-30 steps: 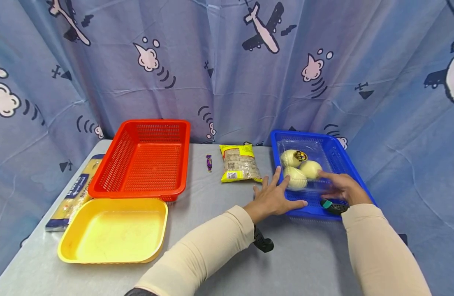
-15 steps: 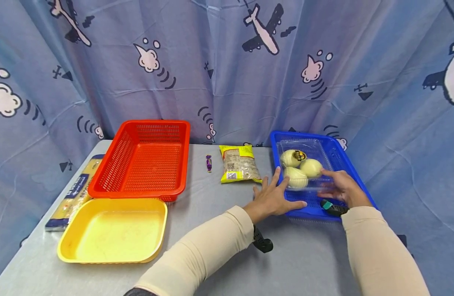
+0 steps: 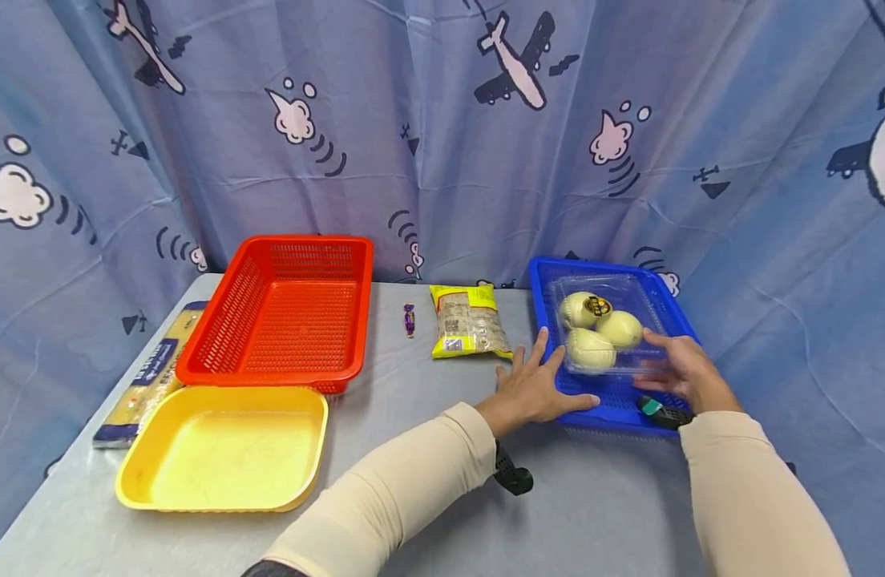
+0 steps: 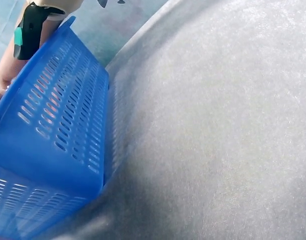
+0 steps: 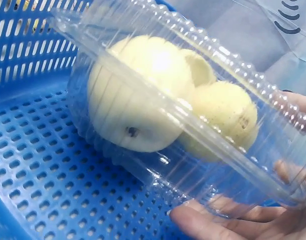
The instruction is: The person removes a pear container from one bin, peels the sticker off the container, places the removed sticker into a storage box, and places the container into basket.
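Several pale yellow round fruits that look like pears [image 3: 591, 349] sit inside a clear plastic clamshell box [image 3: 640, 295], one beneath a dark round label. My right hand [image 3: 691, 373] grips the box's right end, fingers and thumb around it. In the right wrist view the box [image 5: 160, 100] tilts above the perforated floor of the blue basket [image 5: 48, 165]. My left hand [image 3: 532, 386] rests on the basket's left rim with its fingers spread; the left wrist view shows mostly the basket's outer wall [image 4: 48, 160] and no fingers of that hand.
A red basket [image 3: 298, 377] and a yellow tray [image 3: 222, 506] stand on the left, beside a long yellow-and-blue packet [image 3: 150, 365]. A purple-wrapped candy [image 3: 410, 320] and a yellow bag [image 3: 471, 320] lie mid-table. A curtain [image 3: 442, 144] hangs behind.
My right hand has shifted slightly right, bringing the clamshell box with it, away from the basket's left wall. The left hand stays on the rim.
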